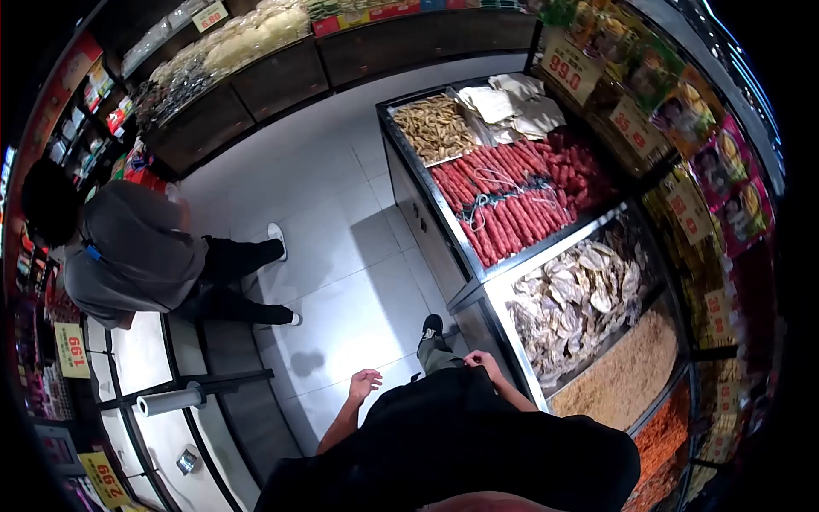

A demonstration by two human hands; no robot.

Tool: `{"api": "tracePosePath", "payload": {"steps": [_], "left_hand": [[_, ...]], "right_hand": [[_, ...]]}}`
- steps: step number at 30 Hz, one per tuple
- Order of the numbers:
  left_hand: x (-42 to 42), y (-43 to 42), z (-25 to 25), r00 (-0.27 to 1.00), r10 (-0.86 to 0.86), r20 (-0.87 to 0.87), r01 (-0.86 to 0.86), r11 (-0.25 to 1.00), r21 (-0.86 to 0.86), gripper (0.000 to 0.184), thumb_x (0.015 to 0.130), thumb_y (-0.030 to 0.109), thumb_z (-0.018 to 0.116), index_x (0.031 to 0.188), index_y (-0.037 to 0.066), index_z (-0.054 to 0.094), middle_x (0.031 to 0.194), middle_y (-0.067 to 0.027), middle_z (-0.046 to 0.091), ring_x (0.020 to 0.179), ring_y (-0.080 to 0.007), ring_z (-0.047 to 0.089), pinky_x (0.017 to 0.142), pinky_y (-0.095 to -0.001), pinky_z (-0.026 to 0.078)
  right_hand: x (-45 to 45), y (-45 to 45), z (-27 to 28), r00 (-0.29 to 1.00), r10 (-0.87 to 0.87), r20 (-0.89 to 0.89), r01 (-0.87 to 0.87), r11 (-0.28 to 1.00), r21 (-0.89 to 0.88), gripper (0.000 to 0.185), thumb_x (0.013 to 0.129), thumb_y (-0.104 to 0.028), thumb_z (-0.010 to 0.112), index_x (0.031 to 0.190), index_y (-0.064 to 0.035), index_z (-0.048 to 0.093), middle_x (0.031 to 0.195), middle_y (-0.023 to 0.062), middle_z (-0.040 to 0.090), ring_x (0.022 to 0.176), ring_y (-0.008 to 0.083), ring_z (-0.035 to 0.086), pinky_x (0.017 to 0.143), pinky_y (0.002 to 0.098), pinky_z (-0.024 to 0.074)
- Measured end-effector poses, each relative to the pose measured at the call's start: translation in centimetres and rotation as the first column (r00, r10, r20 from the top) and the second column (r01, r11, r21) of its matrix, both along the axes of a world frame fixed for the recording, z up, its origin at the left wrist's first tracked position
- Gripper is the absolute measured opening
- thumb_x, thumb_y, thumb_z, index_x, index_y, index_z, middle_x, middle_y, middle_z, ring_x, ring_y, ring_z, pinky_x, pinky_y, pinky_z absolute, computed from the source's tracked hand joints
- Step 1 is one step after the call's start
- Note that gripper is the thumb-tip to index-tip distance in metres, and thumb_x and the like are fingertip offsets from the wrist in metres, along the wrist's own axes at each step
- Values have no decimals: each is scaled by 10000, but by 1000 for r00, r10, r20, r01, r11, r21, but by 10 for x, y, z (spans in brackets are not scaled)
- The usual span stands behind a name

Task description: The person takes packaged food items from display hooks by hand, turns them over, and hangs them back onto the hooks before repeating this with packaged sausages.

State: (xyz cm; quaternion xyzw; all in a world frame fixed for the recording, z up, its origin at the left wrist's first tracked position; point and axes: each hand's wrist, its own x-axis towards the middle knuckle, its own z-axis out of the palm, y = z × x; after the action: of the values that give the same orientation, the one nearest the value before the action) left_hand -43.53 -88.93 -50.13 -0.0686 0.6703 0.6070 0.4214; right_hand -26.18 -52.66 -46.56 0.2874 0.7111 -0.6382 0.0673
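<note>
My left hand [367, 385] hangs over the tiled floor at my left side, its fingers loosely bent and apart, with nothing in it. Close to my right thigh, my right hand [484, 363] has its fingers curled in by the edge of my dark shirt; whatever they may hold is hidden. Nearest to that hand is a display counter with dried oysters [580, 299] and a bin of small tan dried goods [623, 371]. Farther along lie red sausages [512, 200] tied with string, brown dried goods [433, 128] and pale flat sheets [512, 104].
On the left a person in a grey top [132, 247] stands by a white-topped counter [141, 354] carrying a plastic roll [171, 399]. Bagged goods line a back shelf [281, 90]. Price signs [572, 70] and packets hang at right. Tiled floor [333, 282] runs between the counters.
</note>
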Motion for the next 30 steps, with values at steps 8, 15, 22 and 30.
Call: {"api": "tracePosePath", "payload": {"steps": [8, 15, 22, 30], "left_hand": [[-82, 37, 36, 943, 319, -96, -328, 939, -100, 204, 965, 135, 446, 1069, 3, 561, 926, -144, 662, 723, -221, 659, 592, -318, 534], [-112, 56, 23, 893, 445, -71, -450, 874, -183, 200, 958, 156, 471, 1001, 5, 594, 886, -120, 677, 706, -208, 661, 567, -296, 524], [-148, 55, -20, 914, 379, -144, -400, 899, -176, 207, 908, 210, 604, 904, 11, 663, 774, -70, 665, 603, -133, 597, 510, -251, 458], [-320, 48, -60, 951, 241, -192, -272, 950, -153, 164, 868, 125, 602, 941, -4, 674, 824, -86, 678, 639, -146, 606, 554, -262, 479]], "right_hand": [[-228, 77, 131, 955, 268, -125, -257, 962, 95, 139, 895, -61, 539, 901, 42, 632, 832, 71, 688, 618, 99, 603, 615, 245, 498], [-322, 118, 167, 943, 313, -113, -290, 940, 178, 152, 850, -87, 551, 826, 29, 646, 728, 56, 677, 609, 83, 600, 557, 239, 476], [-378, 125, 143, 942, 298, -155, -282, 952, 115, 135, 856, -62, 522, 829, 14, 631, 757, 52, 684, 641, 96, 608, 583, 241, 485], [-477, 120, 137, 962, 254, -96, -215, 929, 301, 178, 863, -164, 578, 893, 3, 631, 771, 110, 682, 705, 192, 660, 673, 331, 518]]}}
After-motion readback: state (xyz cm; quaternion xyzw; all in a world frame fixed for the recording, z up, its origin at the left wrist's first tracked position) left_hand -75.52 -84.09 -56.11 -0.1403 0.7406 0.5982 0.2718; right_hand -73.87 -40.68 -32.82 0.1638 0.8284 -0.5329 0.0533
